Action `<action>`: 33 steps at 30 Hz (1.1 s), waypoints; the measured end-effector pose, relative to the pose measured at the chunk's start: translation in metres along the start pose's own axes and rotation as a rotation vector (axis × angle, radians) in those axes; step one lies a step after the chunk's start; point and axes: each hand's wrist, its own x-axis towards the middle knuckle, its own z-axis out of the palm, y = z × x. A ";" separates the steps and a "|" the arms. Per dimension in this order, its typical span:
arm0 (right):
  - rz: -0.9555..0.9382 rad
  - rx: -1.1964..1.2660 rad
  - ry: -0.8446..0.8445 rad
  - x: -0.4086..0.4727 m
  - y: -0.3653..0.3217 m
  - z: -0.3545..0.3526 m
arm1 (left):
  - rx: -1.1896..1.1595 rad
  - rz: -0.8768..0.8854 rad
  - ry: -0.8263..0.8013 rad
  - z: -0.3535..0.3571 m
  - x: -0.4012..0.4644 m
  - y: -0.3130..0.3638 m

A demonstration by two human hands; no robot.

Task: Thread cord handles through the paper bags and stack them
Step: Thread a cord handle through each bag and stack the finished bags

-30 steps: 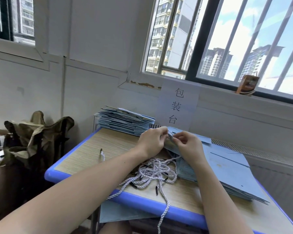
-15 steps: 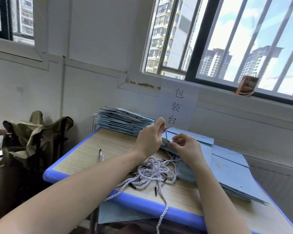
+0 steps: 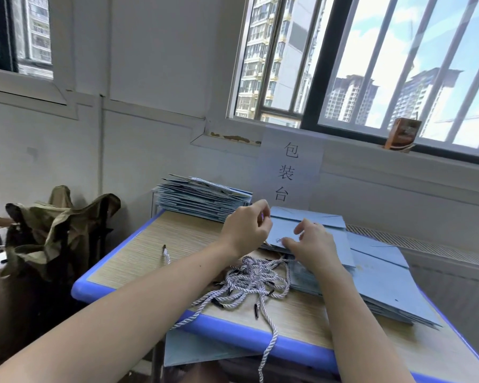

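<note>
A flat blue paper bag [image 3: 313, 226] lies on top of a spread pile of flat blue bags [image 3: 382, 283] at the right of the table. My left hand [image 3: 246, 230] is raised at the bag's left edge and pinches a thin white cord between thumb and fingers. My right hand [image 3: 310, 244] presses on the bag, fingertips next to a small knot of cord at a hole [image 3: 278, 240]. A tangle of white twisted cords [image 3: 252, 283] with black tips lies in front of the bags. A stack of bags with cords fitted [image 3: 202, 200] stands at the back left.
The wood-grain table has a blue rim [image 3: 233, 331]; one cord hangs over its front edge. A loose cord end [image 3: 166, 254] lies on the left part. A paper sign [image 3: 288, 172] hangs on the wall behind. A draped olive cloth [image 3: 58, 225] stands left of the table.
My left hand has pulled the cord up and to the left, away from the bag. My right hand has opened and lowered onto the bag, which now lies flatter on the pile.
</note>
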 end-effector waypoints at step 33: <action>-0.161 0.521 0.175 -0.005 -0.006 -0.007 | 0.230 -0.027 -0.247 0.006 0.002 -0.006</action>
